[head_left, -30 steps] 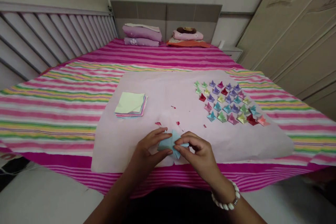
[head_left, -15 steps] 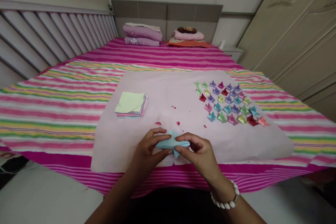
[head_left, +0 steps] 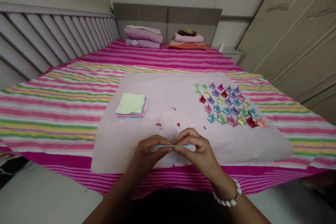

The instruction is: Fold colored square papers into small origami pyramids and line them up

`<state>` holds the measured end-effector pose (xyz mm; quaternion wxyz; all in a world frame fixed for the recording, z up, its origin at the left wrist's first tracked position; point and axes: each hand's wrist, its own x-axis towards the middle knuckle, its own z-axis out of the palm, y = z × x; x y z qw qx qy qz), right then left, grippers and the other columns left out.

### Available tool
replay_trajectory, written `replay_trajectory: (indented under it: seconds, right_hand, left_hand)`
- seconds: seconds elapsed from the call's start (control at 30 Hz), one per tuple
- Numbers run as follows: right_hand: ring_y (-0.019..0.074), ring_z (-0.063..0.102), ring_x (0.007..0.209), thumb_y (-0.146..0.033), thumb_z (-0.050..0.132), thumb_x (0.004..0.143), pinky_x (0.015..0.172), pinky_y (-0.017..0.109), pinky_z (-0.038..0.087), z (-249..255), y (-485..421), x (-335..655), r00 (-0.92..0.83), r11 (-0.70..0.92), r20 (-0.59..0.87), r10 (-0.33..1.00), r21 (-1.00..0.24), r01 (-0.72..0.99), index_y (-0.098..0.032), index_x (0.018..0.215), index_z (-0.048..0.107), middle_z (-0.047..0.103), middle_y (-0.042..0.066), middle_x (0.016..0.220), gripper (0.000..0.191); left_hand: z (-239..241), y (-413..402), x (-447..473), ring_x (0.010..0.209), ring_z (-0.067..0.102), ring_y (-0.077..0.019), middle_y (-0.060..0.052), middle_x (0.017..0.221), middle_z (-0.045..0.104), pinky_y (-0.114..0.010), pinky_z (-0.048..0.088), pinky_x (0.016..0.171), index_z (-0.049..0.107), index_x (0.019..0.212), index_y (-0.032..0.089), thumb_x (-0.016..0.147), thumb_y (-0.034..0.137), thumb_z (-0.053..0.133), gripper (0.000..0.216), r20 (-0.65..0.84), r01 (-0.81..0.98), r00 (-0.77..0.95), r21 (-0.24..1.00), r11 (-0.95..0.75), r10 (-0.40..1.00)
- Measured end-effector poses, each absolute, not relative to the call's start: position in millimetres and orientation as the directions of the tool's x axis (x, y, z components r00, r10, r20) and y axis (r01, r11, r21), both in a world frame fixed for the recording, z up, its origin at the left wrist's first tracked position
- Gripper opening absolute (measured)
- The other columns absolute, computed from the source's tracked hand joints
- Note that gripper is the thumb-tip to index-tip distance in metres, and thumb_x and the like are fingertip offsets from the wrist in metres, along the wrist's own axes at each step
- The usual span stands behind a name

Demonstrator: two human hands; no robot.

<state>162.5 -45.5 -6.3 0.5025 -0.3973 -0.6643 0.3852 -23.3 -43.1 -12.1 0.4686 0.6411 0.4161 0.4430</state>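
Note:
Both my hands pinch one light blue folded paper, now seen edge-on as a thin strip, just above the near edge of a pale pink sheet. My left hand grips its left end with thumb and fingers closed. My right hand, with a white bead bracelet on the wrist, grips its right end. A stack of coloured square papers with a pale green top sheet lies to the left. Several small folded paper shapes in many colours sit in rows to the right.
The pink sheet lies on a bed with a pink, yellow and green striped cover. Small red paper scraps dot the sheet. Folded bedding and pillows rest at the headboard. A slatted rail runs left, a wardrobe right.
The blue paper has been pressed from a spread, star-like shape into a flat strip between my fingers. Both hands have risen slightly and closed tighter together.

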Motion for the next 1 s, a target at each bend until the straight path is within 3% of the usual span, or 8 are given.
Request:
replay_trajectory:
  seconds: [0.1,0.3,0.37,0.47,0.6,0.73,0.87,1.0]
  right_hand:
    - [0.0208,0.06,0.079,-0.031,0.072,0.079,0.077,0.037,0.047,-7,-44,162,-0.184,0.302,0.281,0.942,-0.949,0.095,-0.025,0.074,0.075,0.066,0.003,0.074,0.009]
    - [0.0202,0.062,0.081,-0.033,0.07,0.08,0.078,0.035,0.048,-17,-43,162,-0.12,0.161,0.16,0.98,-0.987,-0.008,-0.023,0.08,0.075,0.07,0.004,0.082,0.011]
    - [0.0205,0.063,0.081,-0.032,0.07,0.08,0.077,0.035,0.048,-20,-44,159,-0.084,0.134,0.136,0.987,-0.99,-0.035,-0.023,0.079,0.075,0.071,0.005,0.082,0.011]
    - [0.0208,0.063,0.081,-0.031,0.069,0.08,0.077,0.034,0.047,-23,-45,154,-0.038,0.102,0.104,0.994,-0.993,-0.061,-0.022,0.078,0.075,0.071,0.005,0.081,0.011]
    - [0.0199,0.061,0.078,-0.03,0.071,0.078,0.076,0.033,0.046,-23,-46,150,0.016,0.119,0.118,0.993,-0.992,-0.03,-0.022,0.078,0.074,0.07,0.003,0.076,0.009]
    - [0.0158,0.055,0.068,-0.031,0.074,0.074,0.068,0.029,0.044,-17,-44,153,-0.029,0.132,0.131,0.991,-0.991,0.037,-0.02,0.075,0.072,0.065,0.001,0.07,0.011]
    - [0.0131,0.046,0.061,-0.034,0.072,0.076,0.061,0.027,0.038,-14,-43,153,-0.059,0.081,0.081,0.995,-0.997,0.009,-0.019,0.065,0.065,0.055,-0.002,0.061,0.02]
    - [0.0131,0.045,0.062,-0.042,0.065,0.081,0.06,0.026,0.037,-14,-43,150,-0.143,-0.026,-0.004,0.99,-0.988,-0.151,-0.018,0.067,0.063,0.053,-0.001,0.062,0.028]
  left_hand:
    - [-13,-41,-22,0.083,0.068,-0.0207,-0.005,0.084,0.075,-0.031,0.054,0.077,0.077,0.083,0.019,0.079,0.032,0.067,0.016,0.112,0.097,0.19,0.987,-0.132,0.975]
    - [-12,-41,-22,0.096,0.068,-0.0239,-0.006,0.095,0.076,-0.04,0.051,0.092,0.076,0.095,0.019,0.086,0.042,0.055,0.032,0.017,0.067,0.161,0.997,-0.029,0.987]
    - [-15,-42,-18,0.098,0.068,-0.024,-0.007,0.099,0.076,-0.042,0.05,0.094,0.073,0.103,0.019,0.081,0.042,0.063,0.033,-0.013,-0.038,0.18,0.999,0.021,0.984]
    - [-25,-44,-9,0.094,0.068,-0.0233,-0.007,0.1,0.075,-0.038,0.053,0.087,0.067,0.112,0.019,0.062,0.031,0.081,0.053,-0.071,-0.213,0.203,0.97,0.114,0.977]
    - [-35,-45,-4,0.079,0.067,-0.0178,-0.005,0.08,0.074,-0.032,0.052,0.079,0.072,0.086,0.015,0.071,0.032,0.075,0.023,-0.108,-0.215,0.131,0.967,0.135,0.985]
    - [-28,-44,-9,0.068,0.063,-0.0165,-0.002,0.064,0.068,-0.029,0.051,0.069,0.073,0.074,0.015,0.07,0.033,0.074,0.018,-0.104,-0.098,0.148,0.988,0.119,0.983]
    - [-28,-43,-11,0.067,0.06,-0.0147,-0.002,0.069,0.068,-0.028,0.05,0.069,0.073,0.076,0.016,0.07,0.035,0.074,0.02,-0.142,-0.138,0.152,0.977,0.164,0.978]
    - [-37,-41,-11,0.065,0.054,-0.0114,-0.002,0.068,0.063,-0.025,0.047,0.069,0.074,0.082,0.013,0.072,0.037,0.073,0.026,-0.228,-0.276,0.241,0.916,0.292,0.943]
